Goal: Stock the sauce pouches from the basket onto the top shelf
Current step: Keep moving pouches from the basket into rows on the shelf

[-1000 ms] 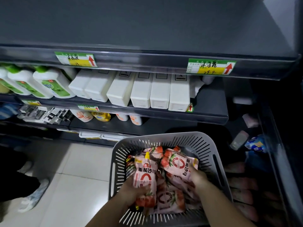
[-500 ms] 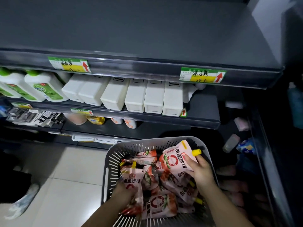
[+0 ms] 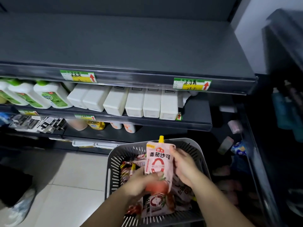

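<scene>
Sauce pouch, pink, yellow cap, upright, gripped by both hands

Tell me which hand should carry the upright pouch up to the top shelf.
Probably right. The right hand grips the pouch by its upper edge near the spout, nearer the top shelf. The left hand is blurred low at its bottom, its grip unclear.

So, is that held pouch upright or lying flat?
Upright: the pouch has its yellow cap uppermost; left hand and right hand hold it over the basket.
</scene>
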Motion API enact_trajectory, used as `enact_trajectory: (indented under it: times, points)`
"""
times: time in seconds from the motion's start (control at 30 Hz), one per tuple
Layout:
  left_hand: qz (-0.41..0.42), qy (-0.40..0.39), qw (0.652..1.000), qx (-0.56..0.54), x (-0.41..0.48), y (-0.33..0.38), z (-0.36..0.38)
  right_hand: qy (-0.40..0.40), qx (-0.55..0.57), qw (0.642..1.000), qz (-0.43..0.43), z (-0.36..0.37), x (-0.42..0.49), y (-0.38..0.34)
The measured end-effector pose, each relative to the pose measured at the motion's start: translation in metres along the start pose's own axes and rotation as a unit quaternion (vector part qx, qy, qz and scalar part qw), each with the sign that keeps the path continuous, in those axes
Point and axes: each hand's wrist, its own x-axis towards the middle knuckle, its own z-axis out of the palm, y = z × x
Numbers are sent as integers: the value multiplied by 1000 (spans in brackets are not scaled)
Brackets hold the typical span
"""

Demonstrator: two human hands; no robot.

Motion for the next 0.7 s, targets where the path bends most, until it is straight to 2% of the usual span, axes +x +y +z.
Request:
enact_trajectory:
  times: [0.07,0.1,0.17,0.2,0.27,0.37,0.47,0.57,0.7]
  points:
    - [4,32,999,-35,-4,3,-7,-77,-52,995,31,-9,-9,2]
    - [8,44,998,-37,-6,4,-8,-127,-123,983,51,-15,-14,6]
    - [11,51,998,-41,-9,0,-9,-200,-277,937,72,-22,-27,20]
    - [12,53,997,-45,-10,-2,-8,-218,-316,921,70,-23,-31,29]
    - [14,52,998,-43,-10,-6,-5,-225,-326,917,47,-18,-38,39]
    - [23,28,999,-4,-11,-7,-1,-182,-372,910,4,-17,-44,40]
    - [44,4,995,87,-16,-6,0,-168,-457,873,-20,-25,-49,35]
    - [78,-8,990,115,-16,-8,3,-175,-503,846,-8,-33,-53,29]
    - [124,-14,988,93,-15,-9,7,-188,-481,856,11,-38,-56,27]
